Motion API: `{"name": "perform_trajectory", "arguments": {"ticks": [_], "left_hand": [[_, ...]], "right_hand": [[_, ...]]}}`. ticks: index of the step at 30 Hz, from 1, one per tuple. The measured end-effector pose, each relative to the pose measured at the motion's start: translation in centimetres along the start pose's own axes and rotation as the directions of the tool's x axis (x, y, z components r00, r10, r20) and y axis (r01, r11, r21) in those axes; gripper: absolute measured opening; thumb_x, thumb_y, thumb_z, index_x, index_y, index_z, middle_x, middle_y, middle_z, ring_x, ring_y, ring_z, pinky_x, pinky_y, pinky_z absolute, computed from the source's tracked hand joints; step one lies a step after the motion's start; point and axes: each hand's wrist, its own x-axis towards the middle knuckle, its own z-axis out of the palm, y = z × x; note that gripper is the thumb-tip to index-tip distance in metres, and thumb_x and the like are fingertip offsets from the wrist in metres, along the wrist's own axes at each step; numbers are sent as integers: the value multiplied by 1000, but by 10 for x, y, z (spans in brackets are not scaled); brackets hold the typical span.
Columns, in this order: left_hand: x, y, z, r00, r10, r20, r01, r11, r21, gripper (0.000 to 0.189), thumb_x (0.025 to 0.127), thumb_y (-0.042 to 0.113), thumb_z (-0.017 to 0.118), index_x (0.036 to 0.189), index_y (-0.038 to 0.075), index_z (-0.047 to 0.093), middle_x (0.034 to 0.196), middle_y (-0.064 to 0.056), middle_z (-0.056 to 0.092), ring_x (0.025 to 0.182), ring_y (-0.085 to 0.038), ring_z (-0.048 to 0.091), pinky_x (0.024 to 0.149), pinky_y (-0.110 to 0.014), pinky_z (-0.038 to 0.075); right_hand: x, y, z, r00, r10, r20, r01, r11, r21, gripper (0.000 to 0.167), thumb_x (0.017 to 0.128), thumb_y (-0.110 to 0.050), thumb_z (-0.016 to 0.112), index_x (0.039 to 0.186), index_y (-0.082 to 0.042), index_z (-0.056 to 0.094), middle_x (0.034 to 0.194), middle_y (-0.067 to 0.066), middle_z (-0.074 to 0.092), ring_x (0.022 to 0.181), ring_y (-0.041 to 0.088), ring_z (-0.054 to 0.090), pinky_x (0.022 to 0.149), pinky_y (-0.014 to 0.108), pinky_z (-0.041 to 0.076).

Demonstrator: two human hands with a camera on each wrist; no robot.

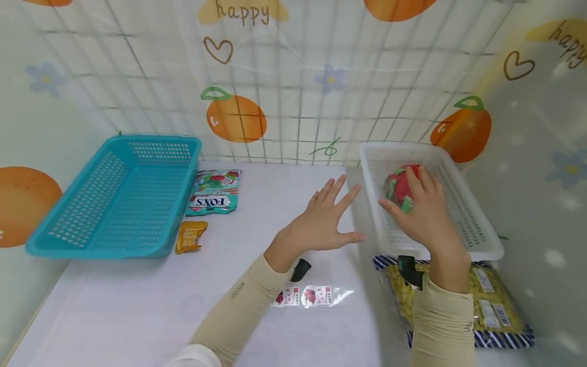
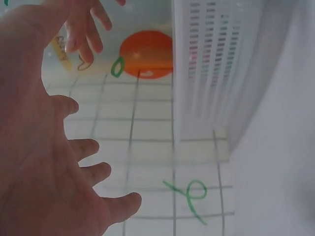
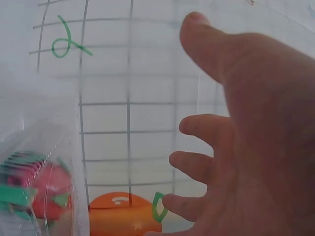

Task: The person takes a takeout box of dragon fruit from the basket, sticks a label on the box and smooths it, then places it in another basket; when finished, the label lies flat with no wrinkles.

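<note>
Sleeves (image 1: 243,311) in beige cover both forearms at the near edge. Under the right forearm a clear bag of yellow pieces (image 1: 490,295), striped blue and white at its ends, lies on the white counter (image 1: 128,306). A clear strip of pink-printed labels (image 1: 316,296) lies near the left wrist. Beyond it, the left hand (image 1: 321,221) hangs with fingers spread, holding nothing, just beside the white basket (image 1: 477,224). The right hand (image 1: 424,209), also loose and ungrasping, is over that basket, where a red-and-green item in clear wrapping (image 1: 396,186) sits toward the far left; the fingers partly cover it in the head view, so contact is hard to judge. Across the counter to the left, a small orange packet (image 1: 190,237) lies next to the teal basket (image 1: 133,214), with a FOX'S bag (image 1: 214,191) just beyond the packet. At the back hangs an orange-printed sheet (image 1: 298,76) with grid lines.
</note>
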Motion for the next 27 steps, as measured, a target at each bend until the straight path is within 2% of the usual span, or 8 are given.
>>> {"name": "perform_trajectory", "arguments": {"ticks": [4, 11, 15, 20, 27], "left_hand": [[10, 12, 4, 999, 29, 23, -29, 1000, 0, 101, 92, 71, 57, 163, 39, -7, 173, -1, -13, 161, -29, -7, 127, -58, 14], [25, 28, 8, 996, 76, 53, -75, 997, -15, 101, 93, 71, 56, 163, 37, -8, 172, -3, -17, 161, -31, -6, 129, -54, 14], [33, 36, 10, 995, 81, 62, -79, 996, -30, 104, 92, 71, 57, 163, 37, -10, 172, -4, -20, 161, -31, -7, 129, -50, 16], [43, 50, 15, 991, 70, 117, -64, 996, -55, 104, 92, 73, 55, 160, 39, -16, 171, -3, -22, 161, -26, -7, 128, -45, 22], [58, 60, 25, 989, 81, 124, -77, 996, -42, 106, 93, 73, 53, 162, 31, -16, 169, -3, -29, 161, -24, -4, 125, -36, 28]], "right_hand": [[0, 7, -3, 1000, 24, -5, -24, 1000, -17, 100, 96, -57, 61, 162, 1, 13, 168, 31, 2, 149, 64, 4, 108, 83, 18], [0, 17, -9, 999, 32, -3, -32, 999, -24, 100, 97, -56, 60, 162, 2, 11, 167, 34, 5, 146, 69, 4, 106, 85, 16], [3, 24, -15, 1000, 18, -18, -18, 1000, -23, 99, 98, -56, 59, 161, 3, 12, 164, 38, 8, 144, 71, 4, 107, 85, 13], [10, 36, -21, 1000, 3, -24, -4, 999, -36, 94, 99, -55, 57, 161, 4, 16, 163, 39, 11, 141, 73, 8, 109, 84, 12], [11, 51, -28, 996, 86, 39, -83, 994, -73, 100, 99, -61, 52, 162, 2, 7, 164, 39, 6, 144, 70, 8, 103, 86, 19]]}}
